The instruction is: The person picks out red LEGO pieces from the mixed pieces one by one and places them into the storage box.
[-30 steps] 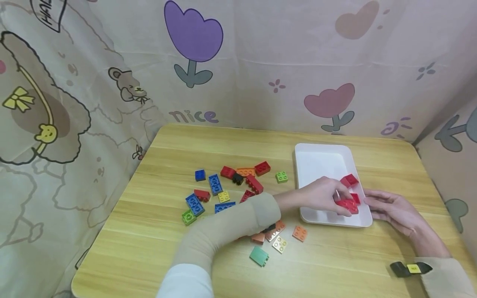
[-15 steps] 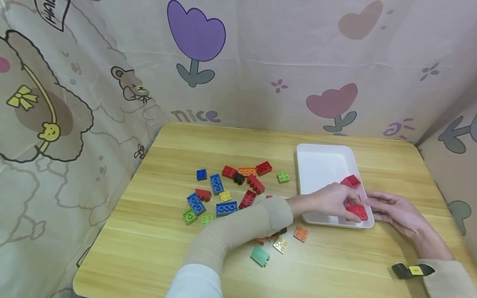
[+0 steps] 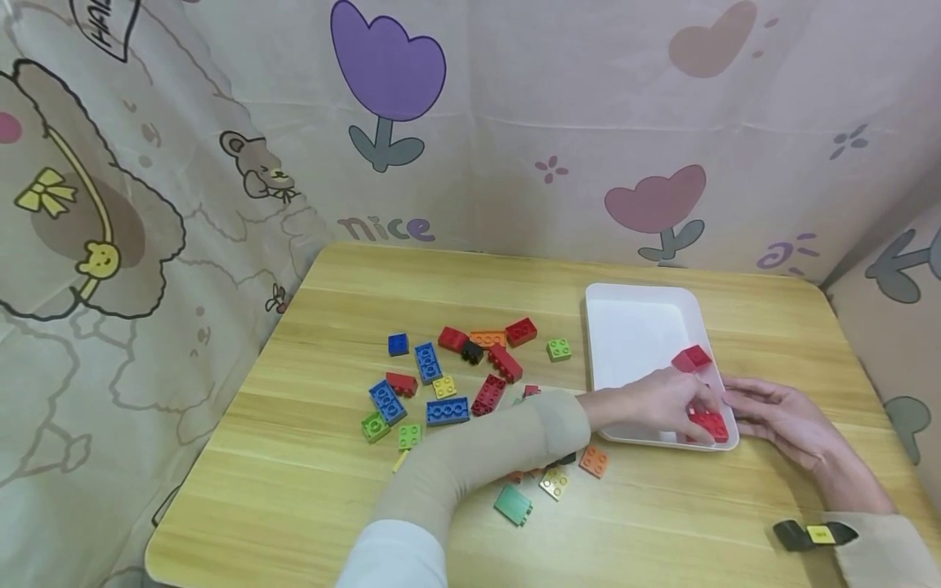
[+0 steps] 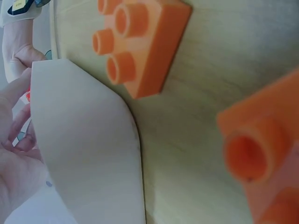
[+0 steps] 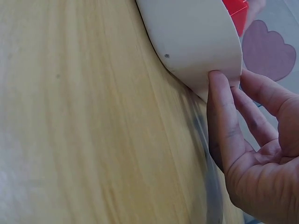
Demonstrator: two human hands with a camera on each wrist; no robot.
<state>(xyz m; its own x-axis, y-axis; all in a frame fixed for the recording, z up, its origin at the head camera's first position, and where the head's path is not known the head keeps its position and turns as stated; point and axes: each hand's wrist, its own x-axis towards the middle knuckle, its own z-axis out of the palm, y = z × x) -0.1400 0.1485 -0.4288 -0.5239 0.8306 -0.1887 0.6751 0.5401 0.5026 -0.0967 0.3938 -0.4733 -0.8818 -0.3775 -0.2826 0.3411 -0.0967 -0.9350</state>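
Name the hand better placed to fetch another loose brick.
Probably the left hand, once off the red brick: its sleeve crosses the loose bricks, while the right hand touches the tray from its far side.

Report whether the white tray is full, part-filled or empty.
Part-filled: red bricks sit along the right side of the white tray, and much of its floor shows bare. The left hand hides some of it.

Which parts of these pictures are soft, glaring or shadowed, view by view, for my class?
Left wrist: the orange studded plastic brick at the right edge looms large and soft; a thin shadow edges the white rectangular plastic tray. Right wrist: pale glare washes the yellowish wooden table at far left. Head: the pale printed fabric backdrop darkens toward its right corner.
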